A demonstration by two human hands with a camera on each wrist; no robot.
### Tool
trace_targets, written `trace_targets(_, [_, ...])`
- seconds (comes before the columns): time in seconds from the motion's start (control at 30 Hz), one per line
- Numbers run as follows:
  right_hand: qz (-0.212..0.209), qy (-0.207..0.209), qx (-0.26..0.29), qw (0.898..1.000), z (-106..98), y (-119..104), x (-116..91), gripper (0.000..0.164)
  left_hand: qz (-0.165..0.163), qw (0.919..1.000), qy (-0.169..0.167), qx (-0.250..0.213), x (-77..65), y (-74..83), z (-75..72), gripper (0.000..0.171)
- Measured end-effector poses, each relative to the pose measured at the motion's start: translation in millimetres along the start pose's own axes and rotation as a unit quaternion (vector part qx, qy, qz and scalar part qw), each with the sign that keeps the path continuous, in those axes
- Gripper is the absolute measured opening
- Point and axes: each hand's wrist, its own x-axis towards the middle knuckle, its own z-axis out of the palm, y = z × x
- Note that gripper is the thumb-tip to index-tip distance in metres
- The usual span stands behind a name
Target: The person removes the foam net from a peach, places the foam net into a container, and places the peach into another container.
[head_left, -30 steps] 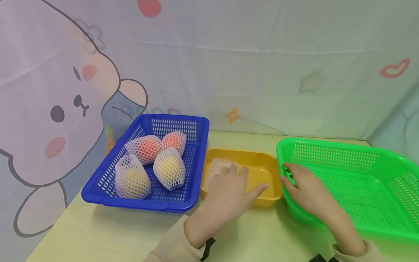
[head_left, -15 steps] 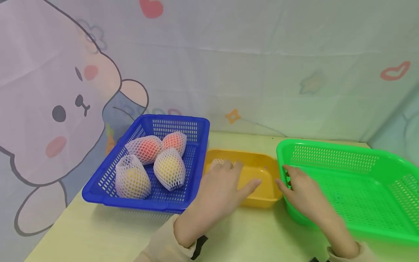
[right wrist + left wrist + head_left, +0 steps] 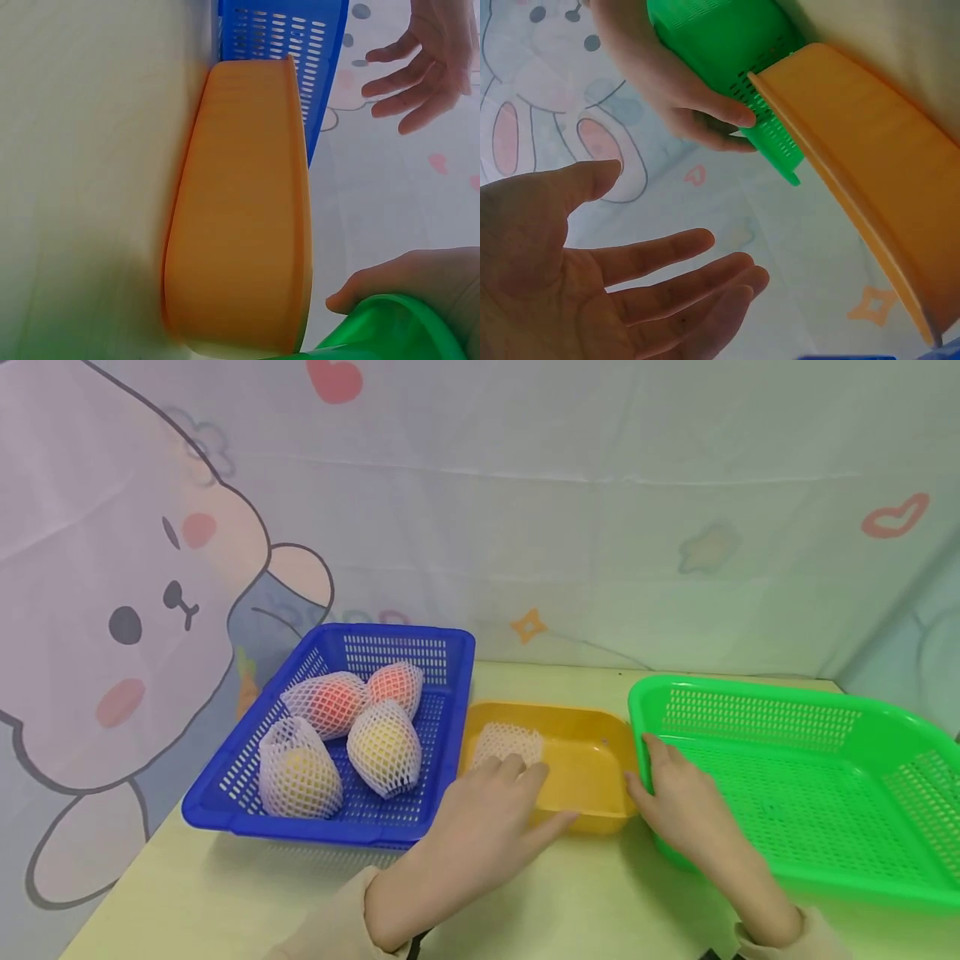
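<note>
My left hand (image 3: 483, 831) hovers over the near edge of the orange-yellow tray (image 3: 588, 768), holding nothing. In the left wrist view its fingers (image 3: 679, 292) are spread and loosely bent. A flattened white foam net (image 3: 510, 743) lies in the left part of that tray, partly hidden by the hand. My right hand (image 3: 686, 802) grips the left rim of the green basket (image 3: 757, 689), thumb outside and fingers over the edge. To the left, a blue basket (image 3: 450, 693) holds several fruits in white foam nets, such as a yellow one (image 3: 384, 750) and a red one (image 3: 333, 703).
All three containers stand side by side on a pale yellow table (image 3: 172, 893), the tray between the two baskets. Behind them hangs a printed cloth (image 3: 562, 552) with a cartoon animal. The table's front surface shows below the tray.
My left hand has drawn back left and toward me, uncovering more of the foam net. The right hand has lowered slightly onto the green basket's rim. The fruits and containers have stayed put.
</note>
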Motion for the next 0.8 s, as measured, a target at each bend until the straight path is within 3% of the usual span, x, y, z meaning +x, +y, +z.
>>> trace_targets(0.43, [0.006, -0.007, -0.033, 0.999, -0.4, 2.3, -2.8, 0.058, 0.097, 0.9904, 0.094, 0.028, -22.3, -16.9, 5.3, 0.036])
trace_targets(0.57, [0.009, -0.011, -0.039, 0.999, 0.3, 1.4, -2.8, 0.058, 0.107, 0.9892, 0.095, 0.032, -28.2, -23.4, 4.3, 0.035])
trace_targets(0.8, [0.007, -0.009, -0.045, 0.999, 3.2, -0.8, -1.5, 0.057, 0.11, 0.9851, 0.126, 0.041, -32.5, -44.7, -1.6, 0.028])
